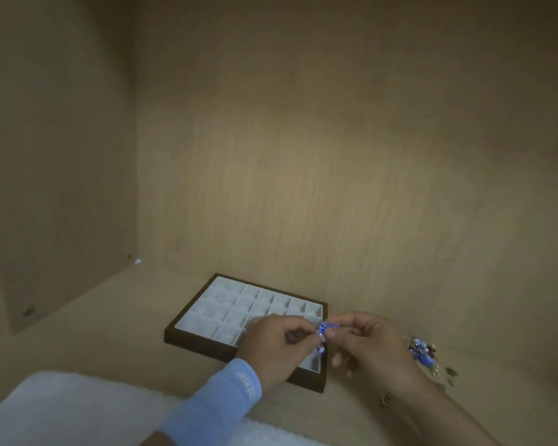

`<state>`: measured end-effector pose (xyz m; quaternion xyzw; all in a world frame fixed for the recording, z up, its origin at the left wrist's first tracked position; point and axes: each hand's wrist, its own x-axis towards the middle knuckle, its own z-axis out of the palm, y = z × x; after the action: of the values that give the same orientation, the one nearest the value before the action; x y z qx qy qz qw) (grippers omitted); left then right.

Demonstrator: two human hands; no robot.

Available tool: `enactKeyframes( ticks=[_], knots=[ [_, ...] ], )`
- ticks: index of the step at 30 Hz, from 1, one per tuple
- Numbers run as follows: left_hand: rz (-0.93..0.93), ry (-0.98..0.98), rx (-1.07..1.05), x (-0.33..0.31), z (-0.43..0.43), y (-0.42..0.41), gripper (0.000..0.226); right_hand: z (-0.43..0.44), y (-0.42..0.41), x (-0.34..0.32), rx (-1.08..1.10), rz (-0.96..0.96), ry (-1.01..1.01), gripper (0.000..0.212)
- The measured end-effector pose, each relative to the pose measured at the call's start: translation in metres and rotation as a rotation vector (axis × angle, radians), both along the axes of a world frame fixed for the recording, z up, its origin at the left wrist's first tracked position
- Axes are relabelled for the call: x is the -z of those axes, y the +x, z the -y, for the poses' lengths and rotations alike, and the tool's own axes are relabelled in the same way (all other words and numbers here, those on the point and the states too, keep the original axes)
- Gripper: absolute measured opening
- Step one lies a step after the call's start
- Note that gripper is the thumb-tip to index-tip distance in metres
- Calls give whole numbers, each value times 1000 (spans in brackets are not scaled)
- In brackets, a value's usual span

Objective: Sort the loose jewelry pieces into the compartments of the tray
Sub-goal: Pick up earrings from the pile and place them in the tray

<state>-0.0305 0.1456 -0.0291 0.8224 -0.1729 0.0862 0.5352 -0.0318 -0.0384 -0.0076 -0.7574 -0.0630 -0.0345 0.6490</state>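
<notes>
Left hand and right hand meet fingertip to fingertip, both pinching one small blue jewelry piece between thumb and forefinger. The other fingers of each hand are loosely curled. A tiny silvery part hangs just under the blue one; the view is too blurred to tell whether it belongs to the same piece. The piece is held in the air over the near right corner of the tray, a dark-framed box with a pale lining divided into a grid of small square compartments. The visible compartments look unfilled; those beneath the hands are hidden. A light blue wristband sits on the left wrist.

To the right of the tray, near the right hand, the loose jewelry pile lies on the bench, with a few stray bits just beyond it. A white cloth covers the bench's near left corner.

Step in hand, as judged: separating or orienting one piece before dropping it in. To do this well, ease the two parts apart gently, without tugging. Then pass the piece to one hand and lower it into a single compartment before letting go. Released from a height, it could bounce into a neighbouring cell.
</notes>
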Motion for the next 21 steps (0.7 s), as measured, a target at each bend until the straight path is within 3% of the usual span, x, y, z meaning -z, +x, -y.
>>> enactKeyframes(
  ticks=[5, 9, 13, 16, 21],
  knots=[
    [-65, -188, -91, -2, -2, 5, 7, -14, 20, -7, 66, 198, -251, 17],
    [-79, -189, -134, 0, -7, 7, 10, -19, 15, -3, -58, 262, -232, 5],
    [-84, -188, -62, -3, -9, 8, 10, -14, 14, -5, -78, 172, -133, 9],
    [-77, -123, -10, -3, -6, 6, 10, -9, 11, -8, -81, -7, -63, 10],
    [-61, 103, -4, -4, -9, 8, 15, -2, 7, -13, -160, -126, -204, 7]
  ],
)
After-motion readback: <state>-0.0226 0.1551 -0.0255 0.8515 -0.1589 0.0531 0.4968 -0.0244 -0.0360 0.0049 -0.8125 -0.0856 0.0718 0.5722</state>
